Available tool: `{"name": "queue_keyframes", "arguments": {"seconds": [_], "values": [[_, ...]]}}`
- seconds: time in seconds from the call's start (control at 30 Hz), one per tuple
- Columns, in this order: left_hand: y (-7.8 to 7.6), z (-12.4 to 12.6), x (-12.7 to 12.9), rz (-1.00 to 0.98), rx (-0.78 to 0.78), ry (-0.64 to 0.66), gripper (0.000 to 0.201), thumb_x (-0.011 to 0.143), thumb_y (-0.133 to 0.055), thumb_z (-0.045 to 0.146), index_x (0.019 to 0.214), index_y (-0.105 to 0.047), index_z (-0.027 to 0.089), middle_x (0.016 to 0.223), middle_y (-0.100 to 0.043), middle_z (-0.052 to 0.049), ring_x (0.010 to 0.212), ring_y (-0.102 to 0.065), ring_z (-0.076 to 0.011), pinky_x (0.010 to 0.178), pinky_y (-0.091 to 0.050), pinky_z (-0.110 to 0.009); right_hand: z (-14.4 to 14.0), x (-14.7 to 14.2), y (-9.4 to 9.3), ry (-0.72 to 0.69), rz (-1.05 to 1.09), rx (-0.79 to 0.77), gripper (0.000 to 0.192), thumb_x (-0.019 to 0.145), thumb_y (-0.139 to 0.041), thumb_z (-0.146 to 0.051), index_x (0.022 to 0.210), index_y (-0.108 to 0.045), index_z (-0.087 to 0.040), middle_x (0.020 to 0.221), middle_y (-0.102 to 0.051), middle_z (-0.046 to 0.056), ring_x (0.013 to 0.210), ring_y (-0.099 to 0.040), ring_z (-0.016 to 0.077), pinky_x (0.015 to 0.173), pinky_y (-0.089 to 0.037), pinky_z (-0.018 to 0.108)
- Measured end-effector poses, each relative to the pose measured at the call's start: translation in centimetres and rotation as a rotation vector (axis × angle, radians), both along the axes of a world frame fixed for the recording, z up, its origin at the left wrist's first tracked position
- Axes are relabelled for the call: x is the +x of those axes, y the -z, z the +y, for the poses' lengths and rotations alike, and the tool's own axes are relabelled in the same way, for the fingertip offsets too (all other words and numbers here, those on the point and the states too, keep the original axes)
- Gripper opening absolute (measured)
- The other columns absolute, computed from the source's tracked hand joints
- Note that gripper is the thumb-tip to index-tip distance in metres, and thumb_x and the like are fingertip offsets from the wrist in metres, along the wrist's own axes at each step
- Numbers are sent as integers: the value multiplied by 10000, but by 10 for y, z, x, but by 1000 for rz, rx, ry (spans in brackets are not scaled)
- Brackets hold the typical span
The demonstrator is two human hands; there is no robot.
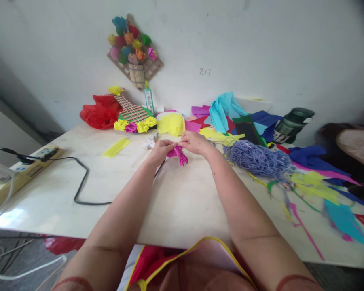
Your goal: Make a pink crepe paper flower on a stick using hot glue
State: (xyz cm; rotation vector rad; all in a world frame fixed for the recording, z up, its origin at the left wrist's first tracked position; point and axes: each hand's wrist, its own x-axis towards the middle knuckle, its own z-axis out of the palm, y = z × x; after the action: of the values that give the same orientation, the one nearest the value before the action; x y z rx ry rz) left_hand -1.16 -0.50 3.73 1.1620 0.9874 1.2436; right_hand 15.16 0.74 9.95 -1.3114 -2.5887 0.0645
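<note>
Head view: we pinch a pink paper piece between both hands, mid-fold.

Our left hand (161,148) and right hand (194,142) meet over the tabletop (182,202), each grip closed on the top of the pink paper piece (178,154). We judge the step in hand to be gathering or twisting the paper at its top. The next move likely calls for a tight, steady pinch, so the pleats do not spring apart. The paper is bright magenta, creased into narrow pleats that fan downward, and it hangs just above the tabletop at its middle. A heap of purple cord (257,158) lies near our right hand; a yellow strip (116,147) lies off to the left, and yellow tissue (170,123) sits just beyond our hands.
</note>
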Motion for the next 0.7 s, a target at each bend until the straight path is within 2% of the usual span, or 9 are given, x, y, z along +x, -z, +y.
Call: {"name": "queue_keyframes", "arguments": {"seconds": [0.2, 0.37, 0.5, 0.7], "values": [[5, 3, 1, 39, 35, -10, 255, 641, -750, 320, 680, -626, 100, 574, -636, -36, 524, -575, -108, 541, -425, -213, -2, -1, -1, 14, -36, 13, 257, 861, -497, -345, 884, -723, -226, 1043, -646, 47, 858, -584, 170, 620, -346, 254], [5, 4, 3, -114, -43, 23, 261, 685, -713, 351, 684, -650, 97, 628, -668, -61, 567, -601, -129, 611, -466, -245, -3, 0, 1, -18, -1, 92, 216, 855, -512, -314, 903, -702, -224, 1089, -638, 27, 855, -585, 158, 654, -357, 253], [6, 7, 1, -206, -118, -23, 177, 722, -664, 246, 624, -646, 100, 582, -653, -58, 527, -592, -128, 602, -480, -250, -2, -1, 3, -63, 10, 117, 204, 855, -506, -285, 867, -699, -218, 1086, -636, 19, 829, -577, 146, 636, -343, 249], [4, 8, -2, -284, -228, -55, 31, 660, -644, 71, 636, -644, 90, 569, -652, -46, 493, -586, -108, 513, -462, -202, -3, -3, 3, -101, 36, 106, 178, 842, -540, -295, 852, -698, -214, 1081, -631, 15, 802, -563, 133, 633, -329, 245]]}}
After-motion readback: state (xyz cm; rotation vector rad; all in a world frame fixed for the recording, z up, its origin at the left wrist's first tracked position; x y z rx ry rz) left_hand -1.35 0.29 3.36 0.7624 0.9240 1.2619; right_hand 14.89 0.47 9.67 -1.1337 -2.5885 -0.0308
